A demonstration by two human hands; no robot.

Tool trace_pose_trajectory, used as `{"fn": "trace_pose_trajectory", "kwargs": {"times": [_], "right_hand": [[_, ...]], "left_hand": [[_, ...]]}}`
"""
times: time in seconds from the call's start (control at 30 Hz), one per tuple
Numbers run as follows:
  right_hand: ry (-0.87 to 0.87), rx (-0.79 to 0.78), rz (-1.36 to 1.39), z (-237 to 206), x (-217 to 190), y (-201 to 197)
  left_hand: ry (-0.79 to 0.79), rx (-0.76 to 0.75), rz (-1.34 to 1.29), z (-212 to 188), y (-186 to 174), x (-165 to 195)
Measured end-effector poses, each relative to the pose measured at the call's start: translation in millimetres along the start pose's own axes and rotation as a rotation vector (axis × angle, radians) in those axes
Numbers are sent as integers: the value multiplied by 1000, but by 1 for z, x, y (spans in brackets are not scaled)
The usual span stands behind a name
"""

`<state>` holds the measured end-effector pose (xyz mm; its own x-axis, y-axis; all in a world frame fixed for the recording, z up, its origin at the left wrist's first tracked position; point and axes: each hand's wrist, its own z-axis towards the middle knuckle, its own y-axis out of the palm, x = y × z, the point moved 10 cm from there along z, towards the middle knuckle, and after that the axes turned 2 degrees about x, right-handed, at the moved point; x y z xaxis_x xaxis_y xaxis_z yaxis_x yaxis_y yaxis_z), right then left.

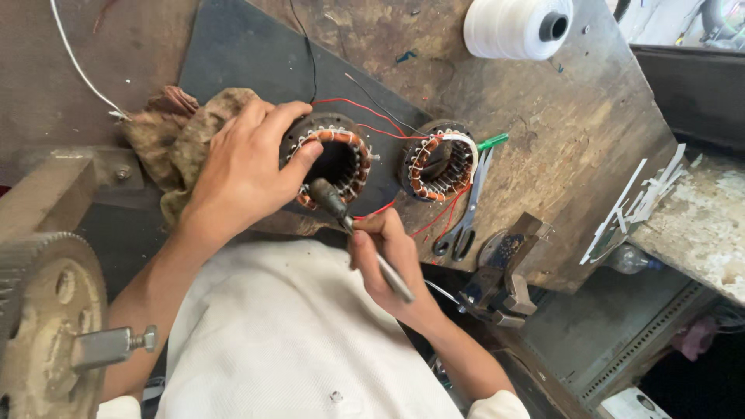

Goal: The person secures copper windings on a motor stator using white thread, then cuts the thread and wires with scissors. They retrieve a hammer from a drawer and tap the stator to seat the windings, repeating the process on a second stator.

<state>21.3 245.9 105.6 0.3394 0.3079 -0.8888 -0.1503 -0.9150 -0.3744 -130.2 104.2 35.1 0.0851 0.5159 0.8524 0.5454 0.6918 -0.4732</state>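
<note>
Under the left hand (244, 167), the stator (335, 159) meets the right-hand (388, 260) grip's tool (341, 213)

A single camera worn on the person's head looks steeply down over the white-shirted chest at the bottom of the frame and onto the worn, stained brown wooden surface (559, 140), which fills the upper part. It sits close, near enough that the left hand (244, 167) and the right hand (388, 260) fill the middle of the view. The view is slightly tilted, so the surface's edge runs diagonally down the right side, with the floor showing beyond it.
</note>
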Motion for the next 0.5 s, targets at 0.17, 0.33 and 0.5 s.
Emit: {"fn": "trace_pose_trajectory", "kwargs": {"times": [0.17, 0.33, 0.5], "right_hand": [[-91, 76, 108, -1, -8, 6], [302, 46, 270, 4, 11, -38], [-64, 555, 388, -20, -17, -115]], "left_hand": [[-15, -13, 25, -1, -1, 5], [-21, -97, 147, 2, -2, 20], [645, -3, 516, 10, 25, 116]]}}
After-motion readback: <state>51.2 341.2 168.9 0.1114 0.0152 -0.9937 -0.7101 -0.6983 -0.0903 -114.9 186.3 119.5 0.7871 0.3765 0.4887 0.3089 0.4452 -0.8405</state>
